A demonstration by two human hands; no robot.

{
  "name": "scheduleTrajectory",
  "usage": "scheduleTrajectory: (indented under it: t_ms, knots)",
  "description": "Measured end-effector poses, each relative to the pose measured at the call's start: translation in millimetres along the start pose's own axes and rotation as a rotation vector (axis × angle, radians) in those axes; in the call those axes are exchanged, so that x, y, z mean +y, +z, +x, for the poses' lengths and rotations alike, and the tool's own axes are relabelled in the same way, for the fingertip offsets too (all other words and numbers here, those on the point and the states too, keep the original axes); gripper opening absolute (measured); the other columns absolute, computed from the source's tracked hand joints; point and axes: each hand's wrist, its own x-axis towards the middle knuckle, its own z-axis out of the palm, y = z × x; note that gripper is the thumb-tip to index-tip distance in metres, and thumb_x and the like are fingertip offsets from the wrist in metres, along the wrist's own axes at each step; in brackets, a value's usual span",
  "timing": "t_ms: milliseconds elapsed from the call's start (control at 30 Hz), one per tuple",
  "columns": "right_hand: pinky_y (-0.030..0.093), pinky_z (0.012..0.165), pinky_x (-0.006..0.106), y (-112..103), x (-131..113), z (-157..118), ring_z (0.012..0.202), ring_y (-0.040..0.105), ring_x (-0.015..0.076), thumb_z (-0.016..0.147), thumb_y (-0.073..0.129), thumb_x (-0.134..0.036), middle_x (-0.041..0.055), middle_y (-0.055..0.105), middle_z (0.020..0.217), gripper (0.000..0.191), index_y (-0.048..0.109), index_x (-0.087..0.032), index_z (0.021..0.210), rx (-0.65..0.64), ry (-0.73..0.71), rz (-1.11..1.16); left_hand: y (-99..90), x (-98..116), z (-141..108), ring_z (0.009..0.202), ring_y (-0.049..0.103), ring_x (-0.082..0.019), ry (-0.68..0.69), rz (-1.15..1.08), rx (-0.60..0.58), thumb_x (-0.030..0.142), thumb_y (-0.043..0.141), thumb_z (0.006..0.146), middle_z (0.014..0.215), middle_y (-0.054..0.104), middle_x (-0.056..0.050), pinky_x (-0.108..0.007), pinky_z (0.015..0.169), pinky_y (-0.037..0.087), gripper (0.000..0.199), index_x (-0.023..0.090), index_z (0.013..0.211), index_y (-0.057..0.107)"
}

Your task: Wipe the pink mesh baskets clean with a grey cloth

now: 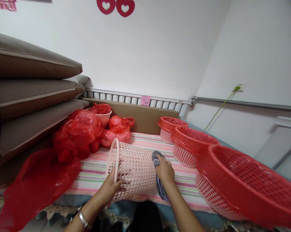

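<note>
A pale pink perforated plastic basket (135, 167) lies tilted on its side in front of me, its open rim facing left. My left hand (113, 185) grips the basket by that rim, with some fingers hidden inside. At the basket's base, my right hand (165, 169) presses a grey cloth (161, 187) against the plastic, fingers closed on it. The cloth drapes down along the bottom of the basket.
Right of me, a row of pink baskets lined with red plastic bags (244, 180) recedes toward the wall. Loose red bags (80, 132) and another pink basket (104, 118) lie left, beside stacked cushions (34, 90). A striped sheet (145, 140) covers the surface.
</note>
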Motion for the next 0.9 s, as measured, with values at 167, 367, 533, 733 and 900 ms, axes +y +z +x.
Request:
scheduleTrajectory:
  t_ms: [167,367,533,733,900]
  knots:
    - [0.041,0.078,0.029,0.3,-0.5,-5.4,0.101,0.055,0.0223,0.075,0.038,-0.008,0.0028,0.06,0.122,0.056,0.052,-0.024,0.127,0.028,-0.041,0.0,-6.6,22.6,5.9,0.093,0.063,-0.025,0.041,0.01,0.022,0.022,0.068,0.069,0.122,0.055,-0.015,-0.034,0.073,0.047,0.088,0.023,0.141,0.017]
    - [0.041,0.081,0.029,2.3,1.6,-7.8,0.101,0.054,0.022,0.071,0.04,-0.004,0.0027,0.059,0.124,0.061,0.051,-0.023,0.128,0.018,-0.052,0.026,-1.9,44.1,19.8,0.087,0.063,-0.022,0.077,-0.029,0.027,0.009,0.057,0.07,0.116,0.056,-0.01,-0.034,0.069,0.051,0.071,0.026,0.133,0.031]
    - [0.041,0.087,0.032,1.5,-17.1,-12.1,0.104,0.053,0.0238,0.071,0.039,-0.004,0.0043,0.06,0.121,0.06,0.053,-0.019,0.127,0.04,-0.135,0.104,-0.2,26.8,12.3,0.099,0.062,-0.027,0.018,-0.062,0.015,0.01,0.055,0.072,0.125,0.051,-0.013,-0.039,0.072,0.051,0.079,0.03,0.138,0.015]
    - [0.035,0.098,0.033,-18.5,-81.9,-31.3,0.113,0.048,0.0221,0.067,0.041,-0.002,0.0021,0.059,0.123,0.062,0.054,-0.021,0.125,0.051,-0.352,0.253,0.8,23.4,10.0,0.101,0.061,-0.03,-0.014,-0.05,0.015,0.017,0.061,0.071,0.127,0.051,-0.015,-0.042,0.075,0.05,0.088,0.03,0.139,0.008]
    - [0.038,0.093,0.035,-41.2,-130.9,-58.3,0.109,0.048,0.0233,0.067,0.046,-0.008,0.0029,0.06,0.119,0.06,0.053,-0.024,0.125,0.031,-0.558,0.374,0.7,19.5,13.5,0.123,0.045,-0.032,0.142,0.069,0.085,0.012,0.064,0.064,0.136,0.047,-0.011,-0.042,0.096,0.041,0.082,0.024,0.136,0.027]
